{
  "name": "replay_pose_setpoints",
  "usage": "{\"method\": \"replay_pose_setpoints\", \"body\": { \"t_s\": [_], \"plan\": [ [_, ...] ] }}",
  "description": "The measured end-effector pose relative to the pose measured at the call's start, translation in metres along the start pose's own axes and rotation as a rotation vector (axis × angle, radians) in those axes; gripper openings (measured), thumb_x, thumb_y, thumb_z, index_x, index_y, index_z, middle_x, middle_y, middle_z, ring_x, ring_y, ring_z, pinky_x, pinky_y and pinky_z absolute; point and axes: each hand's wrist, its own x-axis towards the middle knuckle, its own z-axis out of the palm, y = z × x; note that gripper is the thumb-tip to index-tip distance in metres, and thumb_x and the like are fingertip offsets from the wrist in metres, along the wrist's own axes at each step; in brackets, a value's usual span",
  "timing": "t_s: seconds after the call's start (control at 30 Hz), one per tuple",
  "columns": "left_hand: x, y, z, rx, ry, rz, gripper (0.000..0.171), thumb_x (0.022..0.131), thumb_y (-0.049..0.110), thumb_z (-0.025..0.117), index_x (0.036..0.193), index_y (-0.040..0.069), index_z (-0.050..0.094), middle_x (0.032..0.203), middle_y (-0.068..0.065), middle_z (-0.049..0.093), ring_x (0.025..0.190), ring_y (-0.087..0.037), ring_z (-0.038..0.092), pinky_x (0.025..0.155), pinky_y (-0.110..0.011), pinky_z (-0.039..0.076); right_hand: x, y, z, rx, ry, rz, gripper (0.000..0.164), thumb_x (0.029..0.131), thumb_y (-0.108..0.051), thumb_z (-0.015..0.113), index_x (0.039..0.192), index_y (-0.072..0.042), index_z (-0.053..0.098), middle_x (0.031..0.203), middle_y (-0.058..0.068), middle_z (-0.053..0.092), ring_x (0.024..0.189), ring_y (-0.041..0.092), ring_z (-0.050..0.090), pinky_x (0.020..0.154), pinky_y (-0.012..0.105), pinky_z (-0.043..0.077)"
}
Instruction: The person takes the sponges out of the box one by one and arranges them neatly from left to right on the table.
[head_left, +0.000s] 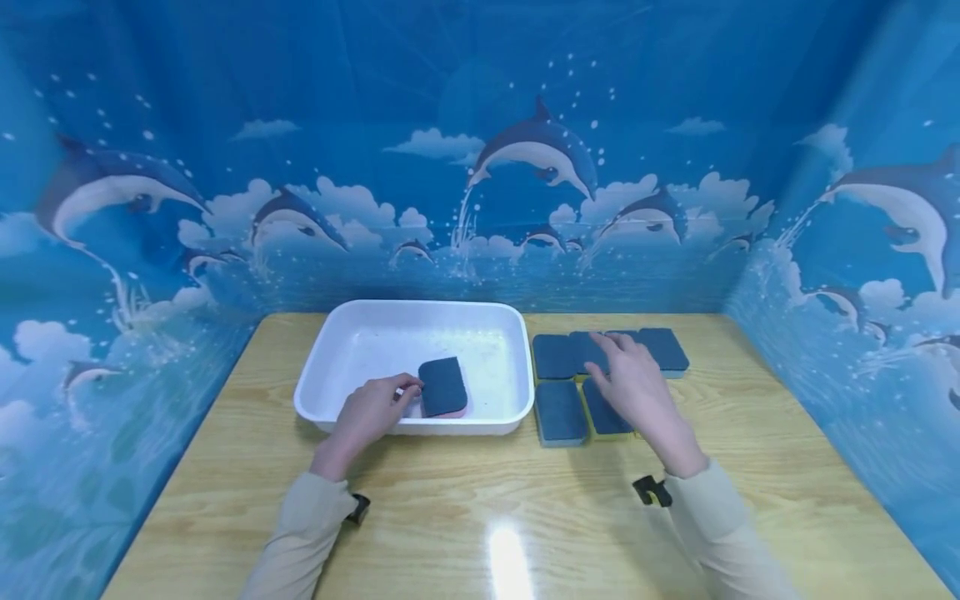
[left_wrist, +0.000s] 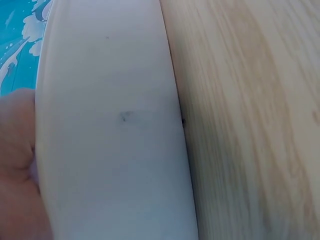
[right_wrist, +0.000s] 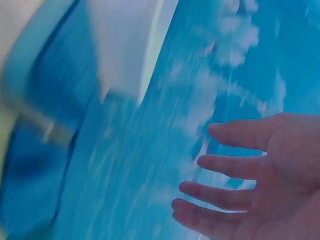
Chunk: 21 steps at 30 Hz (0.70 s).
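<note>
My left hand (head_left: 378, 404) reaches over the front rim of a white plastic basin (head_left: 412, 427). Its thumb and index finger pinch the left edge of a sponge (head_left: 442, 387) with a dark scouring face and a pink body. In the left wrist view, the basin's outer wall (left_wrist: 115, 140) hides most of that hand (left_wrist: 17, 165). My right hand (head_left: 633, 383) hovers over several dark-topped sponges (head_left: 561, 412) right of the basin, covering part of them. The right wrist view shows this hand (right_wrist: 250, 180) with fingers spread and nothing held.
The sponges stand in two rows, the back row ending at a sponge (head_left: 663, 348) on the far right; some bodies are yellow, others bluish grey. A wooden table (head_left: 435, 517) carries everything. Dolphin-printed blue cloth (head_left: 360, 108) encloses the back and sides.
</note>
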Motion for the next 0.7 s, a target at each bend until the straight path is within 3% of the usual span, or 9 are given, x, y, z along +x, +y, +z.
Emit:
{"method": "replay_pose_setpoints", "body": {
  "t_s": [0.13, 0.3, 0.4, 0.5, 0.7],
  "plan": [
    [-0.001, 0.0, -0.001, -0.024, -0.038, 0.045, 0.03, 0.107, 0.023, 0.051, 0.131, 0.022, 0.069, 0.13, -0.001, 0.07, 0.117, -0.028, 0.066, 0.095, -0.049, 0.053, 0.017, -0.048, 0.01, 0.025, -0.016, -0.089, 0.055, 0.099, -0.024, 0.067, 0.147, -0.003, 0.051, 0.14, 0.026, 0.056, 0.126, 0.043, 0.055, 0.102, 0.059, 0.047],
    [0.0, -0.001, -0.003, -0.069, -0.001, 0.039, 0.028, 0.106, 0.021, 0.054, 0.129, 0.019, 0.07, 0.127, -0.003, 0.071, 0.114, -0.027, 0.067, 0.096, -0.048, 0.054, 0.039, -0.105, 0.037, 0.012, -0.161, -0.119, 0.064, 0.098, -0.033, 0.069, 0.151, -0.007, 0.046, 0.142, 0.023, 0.055, 0.104, 0.036, 0.067, 0.088, 0.048, 0.057],
    [0.002, -0.002, -0.007, -0.09, 0.086, 0.031, 0.026, 0.105, 0.019, 0.056, 0.125, 0.014, 0.071, 0.122, -0.007, 0.073, 0.108, -0.027, 0.069, 0.092, -0.047, 0.056, 0.048, -0.133, 0.058, 0.009, -0.274, -0.086, 0.069, 0.098, -0.038, 0.068, 0.155, -0.009, 0.042, 0.145, 0.022, 0.052, 0.098, 0.035, 0.068, 0.083, 0.045, 0.058],
    [0.002, -0.007, -0.014, -0.089, 0.2, 0.035, 0.024, 0.104, 0.016, 0.057, 0.122, 0.009, 0.071, 0.119, -0.012, 0.073, 0.105, -0.03, 0.07, 0.09, -0.048, 0.056, 0.054, -0.154, 0.077, -0.021, -0.35, -0.044, 0.073, 0.097, -0.043, 0.068, 0.156, -0.011, 0.039, 0.147, 0.022, 0.049, 0.104, 0.036, 0.067, 0.083, 0.044, 0.058],
    [0.0, -0.031, -0.029, -0.038, 0.497, 0.007, 0.022, 0.1, 0.008, 0.059, 0.117, 0.004, 0.072, 0.121, -0.019, 0.069, 0.117, -0.04, 0.059, 0.098, -0.054, 0.048, 0.057, -0.173, 0.103, -0.135, -0.37, 0.015, 0.088, 0.091, -0.053, 0.071, 0.154, 0.0, 0.038, 0.14, 0.027, 0.053, 0.098, 0.032, 0.069, 0.073, 0.039, 0.061]
  ]
}}
